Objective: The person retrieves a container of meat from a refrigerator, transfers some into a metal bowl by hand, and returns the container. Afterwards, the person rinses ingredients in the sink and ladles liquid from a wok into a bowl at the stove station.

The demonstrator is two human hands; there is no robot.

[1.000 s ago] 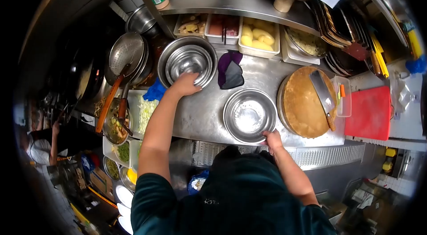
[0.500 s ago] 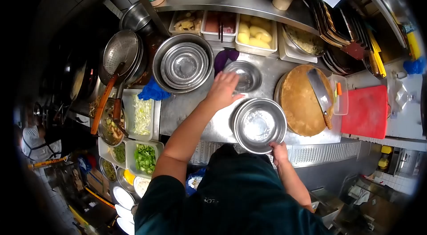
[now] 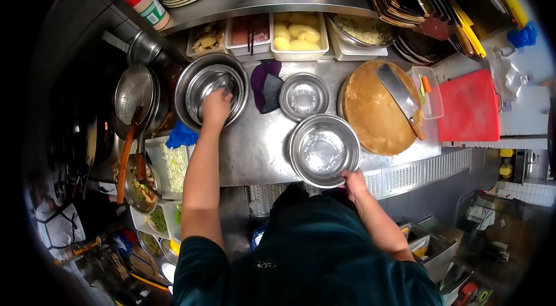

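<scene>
At the left, my left hand (image 3: pixel 216 108) reaches into a large steel bowl (image 3: pixel 182 94) that holds nested smaller ones. Its fingers are closed on a small steel bowl (image 3: pixel 222 82), which looks tilted inside the nest; the fingertips are partly hidden. My right hand (image 3: pixel 354 183) grips the near right rim of a stack of steel bowls (image 3: pixel 323 150) at the counter's front edge. Just behind this stack stands another steel bowl (image 3: pixel 304 96), with no hand on it. A purple and grey cloth (image 3: pixel 266 87) lies between the bowls.
A cleaver (image 3: pixel 398 91) rests on the round wooden chopping block (image 3: pixel 365 112), with a red board (image 3: pixel 470 106) farther right. Tubs of peeled potatoes (image 3: pixel 298 39) and other food line the back under a plate shelf. Pans with long handles (image 3: pixel 128 152) stand left. Another person (image 3: pixel 61 228) is far left.
My left hand has moved left from the small bowl in the middle to the nested bowls and closed there. My right hand stays on its bowl's rim. The camera view has shifted.
</scene>
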